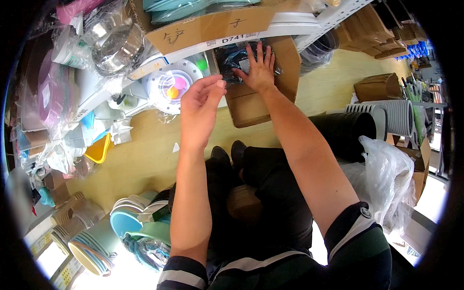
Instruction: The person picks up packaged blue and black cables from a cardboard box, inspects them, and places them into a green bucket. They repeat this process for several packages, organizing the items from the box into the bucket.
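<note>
My right hand [259,69] reaches into an open cardboard box [250,108] below the white shelf edge. Its fingers are spread over dark goods in clear plastic wrap [232,58], which bear a white label. Left of the box, my left hand [204,105] is raised with its fingers loosely curled and thumb near the fingertips; nothing shows in it. Beyond that hand, a white round item with pink and orange balls [174,87] sits on the lower shelf. Another cardboard box [214,30], with writing on its front flap, holds wrapped turquoise items on the shelf above.
Wrapped steel bowls [117,50] and pink plastic basins [54,90] crowd the left shelves. Stacked buckets [90,250] and a blue basin [125,223] stand lower left. At right are black bins [348,134], gray baskets [397,114] and a clear plastic bag [388,181].
</note>
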### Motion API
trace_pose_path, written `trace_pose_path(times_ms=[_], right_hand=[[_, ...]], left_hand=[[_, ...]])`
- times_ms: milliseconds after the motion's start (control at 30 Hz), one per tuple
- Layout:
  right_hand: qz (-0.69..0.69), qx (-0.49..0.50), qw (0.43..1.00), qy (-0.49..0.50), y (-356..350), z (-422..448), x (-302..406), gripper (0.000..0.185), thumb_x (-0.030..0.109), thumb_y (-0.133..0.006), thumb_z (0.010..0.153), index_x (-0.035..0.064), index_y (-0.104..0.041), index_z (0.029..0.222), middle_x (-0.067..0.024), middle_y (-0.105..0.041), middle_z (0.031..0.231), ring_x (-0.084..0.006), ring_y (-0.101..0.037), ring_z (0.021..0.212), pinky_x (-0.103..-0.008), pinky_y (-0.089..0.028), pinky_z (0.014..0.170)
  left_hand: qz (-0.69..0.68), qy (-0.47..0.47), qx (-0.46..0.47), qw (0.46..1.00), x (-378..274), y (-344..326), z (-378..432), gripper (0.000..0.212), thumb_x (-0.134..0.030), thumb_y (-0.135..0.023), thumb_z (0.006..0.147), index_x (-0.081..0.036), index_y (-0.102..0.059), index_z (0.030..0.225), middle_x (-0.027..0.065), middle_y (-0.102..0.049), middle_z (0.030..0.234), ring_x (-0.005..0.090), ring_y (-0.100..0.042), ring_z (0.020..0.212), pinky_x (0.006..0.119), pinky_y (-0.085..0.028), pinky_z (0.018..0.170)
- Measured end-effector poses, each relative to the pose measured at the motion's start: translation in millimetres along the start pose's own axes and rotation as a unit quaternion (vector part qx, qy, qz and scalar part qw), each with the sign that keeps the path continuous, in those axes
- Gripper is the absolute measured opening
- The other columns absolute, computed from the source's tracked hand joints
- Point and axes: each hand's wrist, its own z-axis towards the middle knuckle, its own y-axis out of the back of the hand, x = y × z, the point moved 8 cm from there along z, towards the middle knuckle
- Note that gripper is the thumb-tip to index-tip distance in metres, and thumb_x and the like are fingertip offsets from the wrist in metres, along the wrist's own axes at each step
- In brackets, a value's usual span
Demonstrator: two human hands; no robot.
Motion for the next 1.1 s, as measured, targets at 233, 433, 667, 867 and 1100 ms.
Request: trace_pose_path(times_ms=[233,433,667,867,1100], right_hand=[[-0.013,0.132,0.990,-0.047,-52,-4,1,0.104,0.078,-0.049,0.077,0.0218,-0.007,0.154,-0.0159,0.005,0.159,-0.0456,0.006,0.144,-0.0671,-0.001,0.110],[0.001,0.132,0.990,-0.056,-68,-3,-3,0.109,0.081,-0.047,0.076,0.0211,-0.001,0.154,-0.0168,0.011,0.159,-0.0464,0.014,0.142,-0.0687,0.002,0.108],[0.024,0.199,0.979,-0.028,-25,0,3,0.098,0.070,-0.050,0.083,0.0159,-0.009,0.154,-0.0213,-0.003,0.158,-0.0472,0.000,0.143,-0.0534,-0.008,0.116],[0.251,0.112,0.961,-0.020,58,-34,23,0.083,0.052,-0.058,0.088,0.0091,-0.022,0.150,-0.0253,-0.019,0.154,-0.0509,-0.018,0.139,-0.0523,-0.020,0.114],[0.423,0.093,0.900,0.044,139,-100,98,0.060,0.037,-0.062,0.090,0.0045,-0.045,0.138,-0.0165,-0.043,0.145,-0.0331,-0.041,0.134,-0.0401,-0.036,0.108]], left_hand=[[0.020,0.003,0.021,1.000,3,-6,4,0.032,-0.022,-0.062,0.093,0.001,-0.062,0.115,0.0109,-0.068,0.105,0.0153,-0.063,0.092,0.028,-0.047,0.083],[-0.004,0.020,0.039,0.999,12,-16,7,0.028,-0.017,-0.063,0.093,0.001,-0.062,0.115,0.0097,-0.068,0.104,0.0145,-0.062,0.094,0.028,-0.048,0.088],[0.059,0.019,0.004,0.998,17,1,-20,0.028,-0.017,-0.064,0.093,0.002,-0.062,0.114,0.0077,-0.068,0.103,0.0128,-0.062,0.092,0.026,-0.048,0.086],[0.146,-0.013,-0.017,0.989,-30,38,-76,0.025,-0.015,-0.063,0.093,0.001,-0.063,0.112,0.0081,-0.068,0.104,0.0127,-0.063,0.092,0.028,-0.049,0.084],[0.389,-0.107,-0.080,0.912,-94,104,-180,0.030,-0.018,-0.067,0.088,-0.001,-0.064,0.113,0.0119,-0.069,0.101,0.0191,-0.066,0.091,0.031,-0.051,0.081]])
